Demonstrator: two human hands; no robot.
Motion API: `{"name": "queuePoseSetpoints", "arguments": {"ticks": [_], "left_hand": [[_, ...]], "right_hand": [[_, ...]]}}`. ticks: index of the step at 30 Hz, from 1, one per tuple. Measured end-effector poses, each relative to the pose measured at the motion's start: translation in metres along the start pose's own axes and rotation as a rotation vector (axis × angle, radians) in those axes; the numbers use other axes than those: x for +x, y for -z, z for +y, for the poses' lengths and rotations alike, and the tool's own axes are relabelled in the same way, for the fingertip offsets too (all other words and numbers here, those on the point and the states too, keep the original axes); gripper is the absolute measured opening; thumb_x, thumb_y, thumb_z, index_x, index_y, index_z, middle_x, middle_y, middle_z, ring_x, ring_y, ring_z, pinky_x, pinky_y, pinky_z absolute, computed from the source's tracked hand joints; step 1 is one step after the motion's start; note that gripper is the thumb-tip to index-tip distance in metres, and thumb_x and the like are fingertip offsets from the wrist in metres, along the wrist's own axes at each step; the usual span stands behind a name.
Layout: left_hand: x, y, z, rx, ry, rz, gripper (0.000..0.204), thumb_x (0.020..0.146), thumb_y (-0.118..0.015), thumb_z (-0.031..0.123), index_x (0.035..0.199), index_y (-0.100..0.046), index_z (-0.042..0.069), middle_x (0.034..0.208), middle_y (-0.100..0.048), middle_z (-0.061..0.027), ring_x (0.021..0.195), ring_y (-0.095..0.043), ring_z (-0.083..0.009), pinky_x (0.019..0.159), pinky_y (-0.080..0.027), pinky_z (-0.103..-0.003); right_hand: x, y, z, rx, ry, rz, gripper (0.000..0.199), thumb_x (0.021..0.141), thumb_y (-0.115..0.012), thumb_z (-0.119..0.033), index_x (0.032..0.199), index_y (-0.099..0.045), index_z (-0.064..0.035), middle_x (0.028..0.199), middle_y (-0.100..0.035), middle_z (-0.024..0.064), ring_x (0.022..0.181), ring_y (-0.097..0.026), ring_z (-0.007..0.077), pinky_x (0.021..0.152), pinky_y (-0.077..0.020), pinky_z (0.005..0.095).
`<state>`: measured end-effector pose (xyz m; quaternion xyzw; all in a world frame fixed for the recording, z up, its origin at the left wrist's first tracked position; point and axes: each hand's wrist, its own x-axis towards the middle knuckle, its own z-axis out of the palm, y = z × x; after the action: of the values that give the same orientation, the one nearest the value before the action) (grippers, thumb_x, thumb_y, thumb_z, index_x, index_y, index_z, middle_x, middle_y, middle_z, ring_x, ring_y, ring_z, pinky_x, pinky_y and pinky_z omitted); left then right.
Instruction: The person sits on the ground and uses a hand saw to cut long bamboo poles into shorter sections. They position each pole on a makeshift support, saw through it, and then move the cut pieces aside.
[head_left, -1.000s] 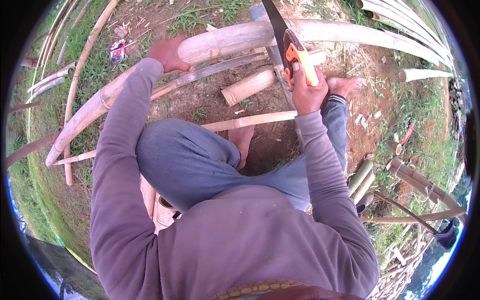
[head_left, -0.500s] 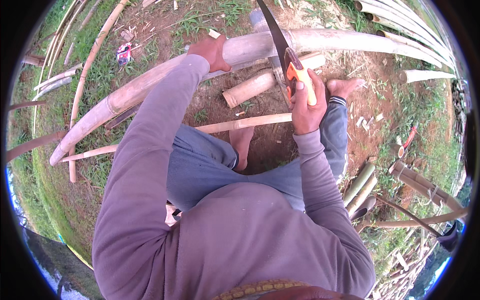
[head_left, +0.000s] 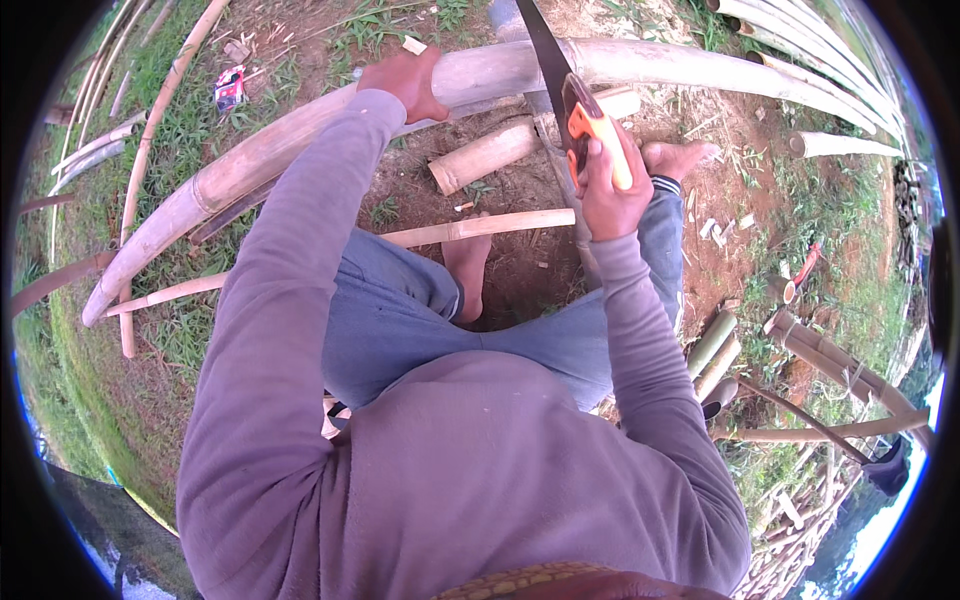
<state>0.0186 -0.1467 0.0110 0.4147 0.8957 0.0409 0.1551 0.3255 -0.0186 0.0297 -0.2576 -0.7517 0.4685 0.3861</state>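
A thick pale bamboo pole (head_left: pixel 680 66) runs across the far side, curved by the lens. My left hand (head_left: pixel 403 85) is closed over the pole from above, left of the saw. In my right hand (head_left: pixel 613 187) is the orange and dark handle of a handsaw (head_left: pixel 545 48). Its dark blade lies across the pole and points away from me; how deep the teeth sit cannot be seen. Beneath the pole rests a short cut bamboo piece (head_left: pixel 485 157), partly hidden. A thin bamboo strip (head_left: pixel 480 227) crosses above my left foot.
Several bamboo poles (head_left: pixel 845 144) lie at the far right, and thinner ones (head_left: pixel 150 160) at the left. A tool with a red handle (head_left: pixel 806 265) and short bamboo pieces (head_left: pixel 712 343) are on the right. A red and white packet (head_left: pixel 230 89) lies on the grass. My bare right foot (head_left: pixel 678 158) is near the saw.
The whole view has shifted, so the scene sits a little higher and further left. My left hand keeps its place on the pole. The saw still lies across it, its handle slightly further right relative to the pole.
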Motion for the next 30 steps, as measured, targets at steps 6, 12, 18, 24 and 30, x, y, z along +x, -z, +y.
{"name": "queuePoseSetpoints", "arguments": {"ticks": [6, 12, 18, 24, 30], "left_hand": [[-0.005, 0.003, -0.008, 0.048, -0.014, 0.036, 0.084, 0.070, -0.087, 0.049, 0.143, -0.059, 0.019, 0.124, -0.075, -0.0138, 0.113, -0.074, -0.0372, 0.098, -0.058, -0.051], [-0.010, -0.009, -0.007, 0.009, 0.004, 0.062, 0.081, 0.069, -0.089, 0.046, 0.140, -0.060, 0.019, 0.123, -0.074, -0.0144, 0.111, -0.074, -0.0382, 0.097, -0.059, -0.052], [-0.016, -0.009, 0.010, 0.056, 0.003, 0.119, 0.080, 0.071, -0.091, 0.043, 0.141, -0.059, 0.019, 0.123, -0.073, -0.0157, 0.112, -0.074, -0.0392, 0.098, -0.059, -0.051], [-0.027, -0.017, -0.005, 0.053, 0.018, 0.144, 0.083, 0.072, -0.092, 0.043, 0.143, -0.056, 0.021, 0.125, -0.072, -0.0153, 0.115, -0.073, -0.0389, 0.098, -0.059, -0.051], [-0.029, -0.026, 0.006, 0.096, -0.007, 0.228, 0.082, 0.073, -0.092, 0.043, 0.143, -0.055, 0.020, 0.125, -0.071, -0.0143, 0.114, -0.072, -0.0390, 0.097, -0.059, -0.052]], "right_hand": [[-0.011, -0.001, -0.023, 0.047, -0.143, -0.028, 0.042, 0.105, -0.070, -0.013, 0.143, -0.063, 0.0039, 0.124, -0.074, 0.0156, 0.095, -0.071, 0.0127, 0.078, -0.0590, 0.0281], [-0.105, 0.089, -0.038, -0.051, -0.197, -0.090, 0.048, 0.107, -0.067, -0.021, 0.145, -0.059, 0.0060, 0.126, -0.074, 0.0169, 0.082, -0.070, 0.0108, 0.066, -0.0559, 0.0237], [0.046, -0.008, -0.025, 0.088, -0.331, -0.062, 0.036, 0.105, -0.073, -0.014, 0.136, -0.069, 0.0030, 0.109, -0.075, 0.0059, 0.082, -0.064, 0.0050, 0.069, -0.0531, 0.0221], [-0.085, 0.079, -0.066, 0.016, -0.283, -0.088, 0.048, 0.106, -0.069, -0.023, 0.144, -0.062, 0.0058, 0.115, -0.076, 0.0135, 0.058, -0.057, 0.0030, 0.050, -0.0442, 0.0201], [-0.086, 0.080, -0.060, -0.012, -0.270, -0.034, 0.049, 0.108, -0.068, -0.026, 0.145, -0.061, 0.0055, 0.108, -0.075, 0.0095, 0.060, -0.056, 0.0030, 0.049, -0.0437, 0.0194]]}}
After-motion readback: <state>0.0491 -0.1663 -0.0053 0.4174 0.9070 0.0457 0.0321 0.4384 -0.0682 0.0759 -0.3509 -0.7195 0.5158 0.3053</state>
